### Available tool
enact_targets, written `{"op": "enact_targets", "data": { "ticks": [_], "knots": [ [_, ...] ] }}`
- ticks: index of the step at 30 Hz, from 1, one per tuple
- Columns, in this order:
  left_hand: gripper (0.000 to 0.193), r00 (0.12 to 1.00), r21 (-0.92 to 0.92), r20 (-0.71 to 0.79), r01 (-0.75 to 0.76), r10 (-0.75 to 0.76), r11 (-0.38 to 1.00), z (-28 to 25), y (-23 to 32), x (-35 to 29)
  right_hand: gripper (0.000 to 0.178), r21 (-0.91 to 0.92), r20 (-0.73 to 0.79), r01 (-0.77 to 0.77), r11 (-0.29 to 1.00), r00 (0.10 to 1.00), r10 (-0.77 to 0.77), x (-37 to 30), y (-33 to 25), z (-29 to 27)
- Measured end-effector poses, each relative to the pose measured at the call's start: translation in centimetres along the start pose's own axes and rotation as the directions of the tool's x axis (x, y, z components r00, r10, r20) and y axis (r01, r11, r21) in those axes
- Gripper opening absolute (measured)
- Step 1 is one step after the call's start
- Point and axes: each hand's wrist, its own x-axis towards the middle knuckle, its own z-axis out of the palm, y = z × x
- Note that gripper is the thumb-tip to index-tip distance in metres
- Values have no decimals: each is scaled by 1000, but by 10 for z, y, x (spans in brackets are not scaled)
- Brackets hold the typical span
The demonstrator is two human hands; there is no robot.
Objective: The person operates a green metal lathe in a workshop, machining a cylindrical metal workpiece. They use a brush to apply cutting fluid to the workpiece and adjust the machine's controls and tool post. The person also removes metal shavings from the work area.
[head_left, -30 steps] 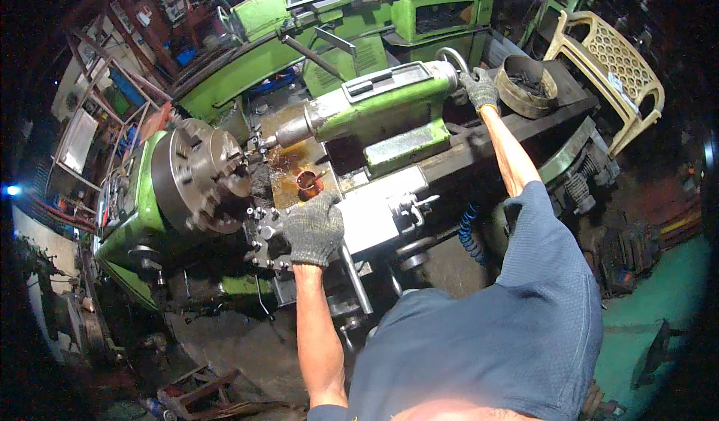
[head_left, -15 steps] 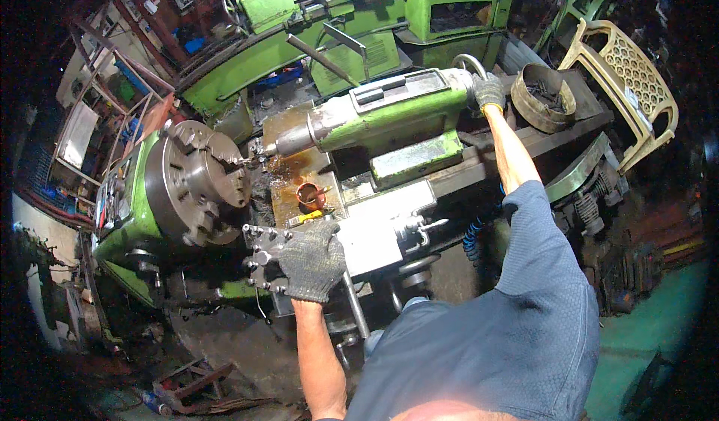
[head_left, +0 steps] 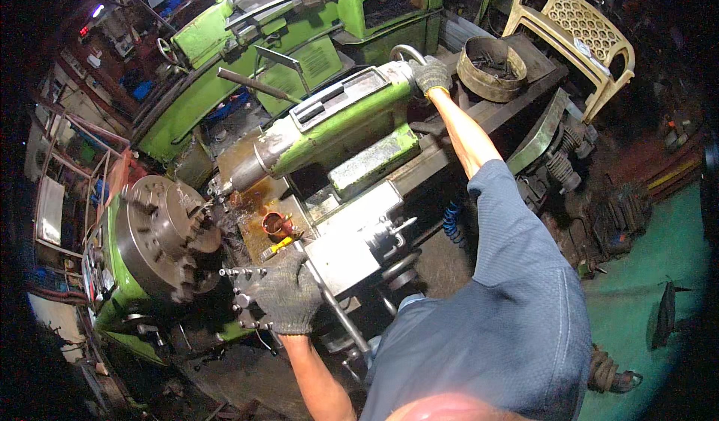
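I stand over a green metal lathe. My left hand (head_left: 288, 295), in a dark grey knit glove, is closed over the tool post (head_left: 251, 301), a block with several bolts sticking out; its fingertips are partly hidden. Right beside that hand slants a long metal lever (head_left: 337, 305). My right hand (head_left: 431, 75), in a matching glove, grips the rim of the tailstock handwheel (head_left: 408, 51). Between my arms lies the green tailstock (head_left: 337, 125), its quill facing the large chuck (head_left: 166, 234) on the left. A reddish pot (head_left: 276, 226) and a yellow object (head_left: 275, 250) stand near my left hand.
A round metal tub (head_left: 490, 69) with dark pieces stands right of my right hand, near a beige plastic chair (head_left: 573, 28). Another green machine (head_left: 299, 54) fills the back. A blue coiled hose (head_left: 451, 225) hangs below the bed.
The view has turned, so the lathe appears farther left and tilted. More of the lever shows beside my left hand. Both hands keep their places on the tool post and the handwheel.
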Motion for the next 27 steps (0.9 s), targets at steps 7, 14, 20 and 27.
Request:
{"op": "enact_targets", "data": {
  "ticks": [7,14,20,27],
  "knots": [
    [25,996,64,58,-64,60,996,-8,-8,-2,28,-627,199,318,711,948,-249,17,10,25],
    [29,987,-54,37,-153,155,987,-7,-13,-13,37,-302,-38,35,953,998,-49,26,27,3],
    [29,981,58,188,-66,54,996,-15,-7,-18,45,-387,-17,88,918,995,-102,51,25,42],
    [34,953,32,249,-185,171,982,-14,-12,-11,48,-349,14,106,931,994,-108,45,29,33]
  ]
}}
